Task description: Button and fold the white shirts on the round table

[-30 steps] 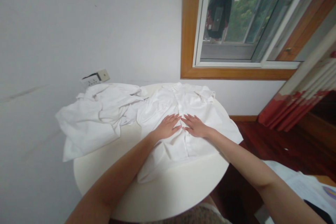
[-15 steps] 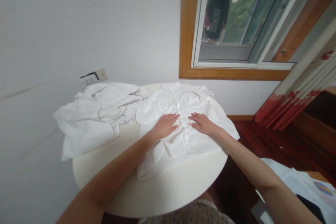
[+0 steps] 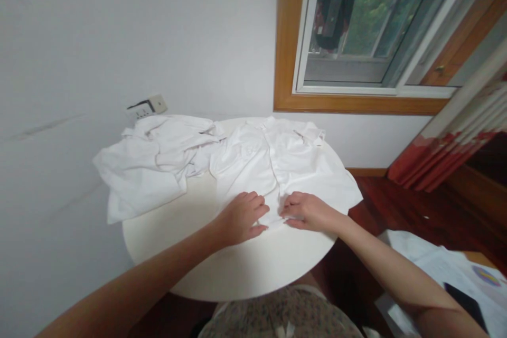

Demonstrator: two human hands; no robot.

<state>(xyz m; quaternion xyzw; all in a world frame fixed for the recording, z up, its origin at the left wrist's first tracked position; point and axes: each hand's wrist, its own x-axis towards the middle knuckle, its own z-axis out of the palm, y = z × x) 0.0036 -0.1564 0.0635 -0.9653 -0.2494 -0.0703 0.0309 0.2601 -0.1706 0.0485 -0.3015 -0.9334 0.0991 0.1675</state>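
Note:
A short-sleeved white shirt (image 3: 253, 153) with a collar and front placket lies spread on the round white table (image 3: 233, 274). My left hand (image 3: 243, 216) is at its lower edge, left of the placket, fingers bent onto the cloth and thumb by the hem. Across the placket, my right hand (image 3: 304, 211) has its fingers curled on the fabric, thumb near the same hem. Both hands appear to grip the cloth, though the fingertips are partly hidden. Left of the shirt is a crumpled pile of white clothing (image 3: 146, 169), touched by neither hand.
The table stands against a white wall with a socket (image 3: 140, 110). A wood-framed window (image 3: 291, 100) is at the back right, beside a red and white curtain (image 3: 428, 158). Papers (image 3: 428, 264) and a dark flat object (image 3: 465, 301) lie at lower right.
Both hands have slid toward me, from the shirt's middle to its lower edge. Their flat fingers have curled. The shirt's lower left part, formerly hanging nearer me, is drawn in.

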